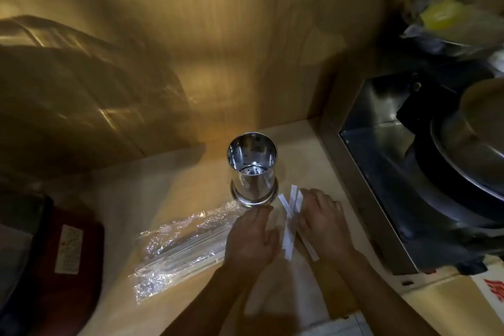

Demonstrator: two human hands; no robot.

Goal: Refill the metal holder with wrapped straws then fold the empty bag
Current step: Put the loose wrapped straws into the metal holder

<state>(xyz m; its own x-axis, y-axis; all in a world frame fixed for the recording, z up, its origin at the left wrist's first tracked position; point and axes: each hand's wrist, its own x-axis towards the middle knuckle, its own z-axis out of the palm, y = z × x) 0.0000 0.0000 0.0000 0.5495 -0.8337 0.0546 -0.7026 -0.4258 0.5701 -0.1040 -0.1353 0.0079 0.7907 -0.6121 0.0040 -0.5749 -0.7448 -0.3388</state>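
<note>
The shiny metal holder (253, 169) stands upright and empty on the wooden counter (191, 188), in the middle of the view. Several white wrapped straws (289, 221) lie crossed on the counter just right of its base. My left hand (251, 237) and my right hand (321, 221) rest palm down on either side of these straws, fingers spread, touching them. A crumpled clear plastic bag (180, 248) with more straws inside lies to the left of my left hand.
A dark red pouch with a white label (68, 248) lies at the left edge. To the right sits a steel sink (381, 172) holding stacked metal pans (469, 150). A wooden wall (218, 49) backs the counter.
</note>
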